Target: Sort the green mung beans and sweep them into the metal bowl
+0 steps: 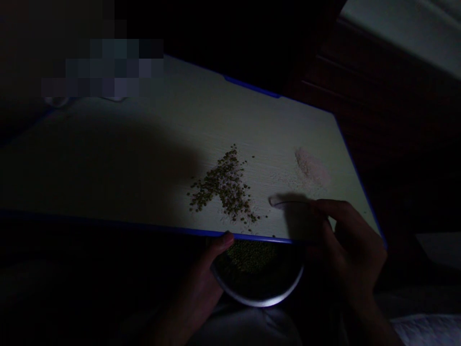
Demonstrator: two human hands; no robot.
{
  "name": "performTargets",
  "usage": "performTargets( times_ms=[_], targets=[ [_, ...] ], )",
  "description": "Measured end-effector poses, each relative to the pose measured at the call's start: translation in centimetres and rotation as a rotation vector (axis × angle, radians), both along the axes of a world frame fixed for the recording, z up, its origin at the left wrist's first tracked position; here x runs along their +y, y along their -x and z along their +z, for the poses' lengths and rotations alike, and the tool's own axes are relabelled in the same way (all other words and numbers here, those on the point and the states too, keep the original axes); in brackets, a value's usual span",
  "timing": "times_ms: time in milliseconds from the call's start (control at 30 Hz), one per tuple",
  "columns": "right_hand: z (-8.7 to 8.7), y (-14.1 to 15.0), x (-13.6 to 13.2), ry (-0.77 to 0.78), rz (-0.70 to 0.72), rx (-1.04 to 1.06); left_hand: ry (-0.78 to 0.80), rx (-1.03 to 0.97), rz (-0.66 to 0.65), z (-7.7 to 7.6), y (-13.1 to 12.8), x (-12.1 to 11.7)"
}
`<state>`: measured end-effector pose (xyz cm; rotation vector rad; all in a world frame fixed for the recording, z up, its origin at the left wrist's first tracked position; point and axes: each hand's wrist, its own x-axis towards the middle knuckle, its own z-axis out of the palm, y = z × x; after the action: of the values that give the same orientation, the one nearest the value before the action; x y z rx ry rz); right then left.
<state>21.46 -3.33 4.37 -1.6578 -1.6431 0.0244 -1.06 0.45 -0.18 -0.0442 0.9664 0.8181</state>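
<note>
My right hand [349,245] pinches the thin handle of a small spoon [276,202], its bowl end just above or on the pale board [252,120]. Left of the spoon lies a loose pile of green beans [223,185], looking like mung beans, mixed with pale grains. Under the board's near edge, my left hand [205,278] grips the side of a round metal bowl [266,302], thumb up against the blue edging. More green beans [252,257] fill part of this bowl; its far side is hidden beneath the board. The left fingers are mostly hidden.
A pinkish-white heap of fine grains [312,168] lies near the board's right side, with stray grains around it. The board has a blue rim [252,88]. Dim light leaves the surroundings dark. A blurred-out patch covers the upper left.
</note>
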Motion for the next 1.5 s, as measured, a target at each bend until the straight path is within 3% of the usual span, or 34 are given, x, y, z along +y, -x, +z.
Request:
performTargets(
  times_ms=[300,567,833,1200,1400,1500],
  targets=[
    [0.4,0.2,0.3,-0.004,0.140,0.023,0.011,-0.035,-0.016,-0.6,0.1,-0.1],
    [0.2,-0.1,-0.8,0.037,0.206,0.133,-0.009,0.002,-0.003,0.1,0.0,0.1],
    [0.0,0.1,-1.3,-0.029,0.126,0.095,-0.028,-0.043,-0.010,-0.3,0.0,-0.1],
    [0.2,0.3,-1.5,0.009,0.265,0.099,0.003,0.002,-0.011,-0.6,0.0,-0.1],
    [-0.2,1.3,-1.0,-0.048,0.196,0.096,0.014,0.006,-0.022,-0.2,0.1,0.0],
    [-0.7,1.5,-0.3,-0.042,0.094,0.033,0.001,-0.002,-0.017,0.0,0.0,0.1]
  ],
)
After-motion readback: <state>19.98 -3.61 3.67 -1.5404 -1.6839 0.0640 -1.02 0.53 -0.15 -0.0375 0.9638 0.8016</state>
